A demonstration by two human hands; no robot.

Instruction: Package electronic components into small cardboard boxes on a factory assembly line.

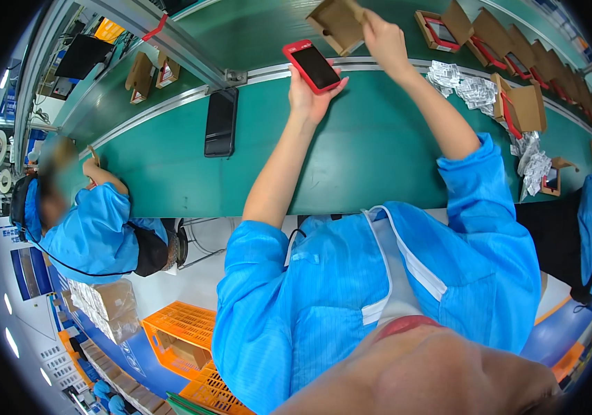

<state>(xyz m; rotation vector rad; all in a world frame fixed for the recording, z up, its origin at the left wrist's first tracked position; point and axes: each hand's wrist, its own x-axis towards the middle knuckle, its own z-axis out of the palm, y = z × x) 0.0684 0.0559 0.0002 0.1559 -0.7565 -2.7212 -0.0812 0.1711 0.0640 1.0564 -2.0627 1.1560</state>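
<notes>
My left hand (pixel 307 100) is closed around the lower edge of a red handheld device (pixel 313 67) with a dark screen facing up. My right hand (pixel 384 43) grips the edge of a small brown cardboard box (pixel 336 28) at the far side of the green bench. The box stands open and tilted, just beyond the device and apart from it. To the left of my left arm, a black phone-like device (pixel 220 124) lies on the bench.
Open cardboard boxes (pixel 441 31) holding red-edged devices line the far right. White-and-silver printed packets (pixel 476 91) lie in piles beside another open box (pixel 525 107). A metal post (pixel 178 45) rises at the left. A co-worker in blue (pixel 95 228) sits left; orange crates (pixel 181 332) stand below.
</notes>
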